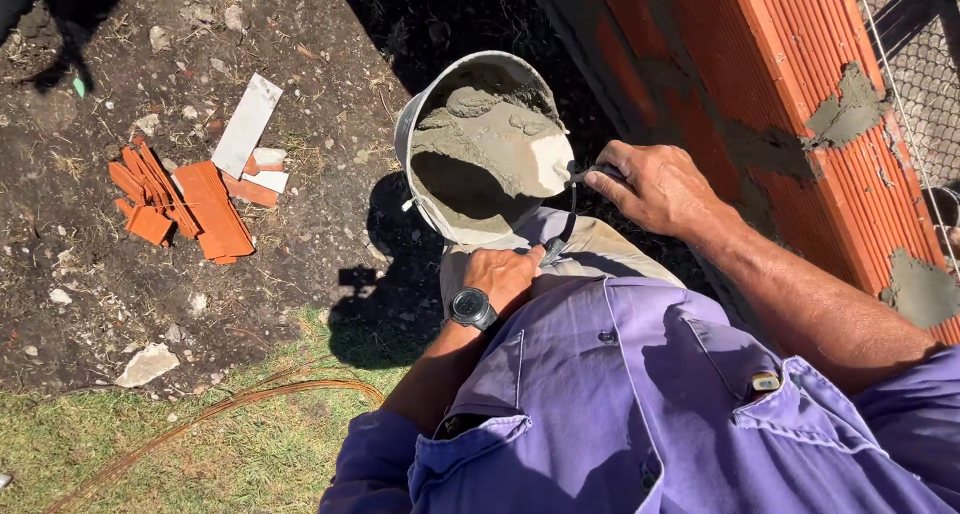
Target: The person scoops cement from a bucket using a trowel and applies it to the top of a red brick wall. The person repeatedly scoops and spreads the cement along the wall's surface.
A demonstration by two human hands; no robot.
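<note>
Right hand point(655, 186) grip: clenched around the handle of a trowel point(552, 164), whose pale blade sits in the wet mortar point(490, 144) inside a grey bucket point(415, 114). Left hand point(503, 274) grip: fingers curled and resting on the thigh; a dark strip shows just past the fingertips, but I cannot tell whether the hand grasps it. Dark wristwatch point(472, 308) on that wrist.

Position: bucket stands on bare soil directly ahead of the knee, between the two hands, near the foot of a red brick wall point(790, 84) that runs along the right. Mortar is heaped toward the right half of the bucket, with a scooped hollow at the lower left. Trowel blade touches the heap's right flank, just beside the rim.

Handling, my judgement: mortar looks dense, soft and sticky, so a loaded blade would be heavy and should stay level or it will slump off. Trowel is stiff; the handle, where the right hand already grips, is the only sensible hold. Bucket looks heavy while this full.

Surroundings: broken orange tile pieces point(185, 204) and a white strip point(246, 124) lie well apart on the soil to the left; grey mortar patches point(850, 109) on the wall.
</note>
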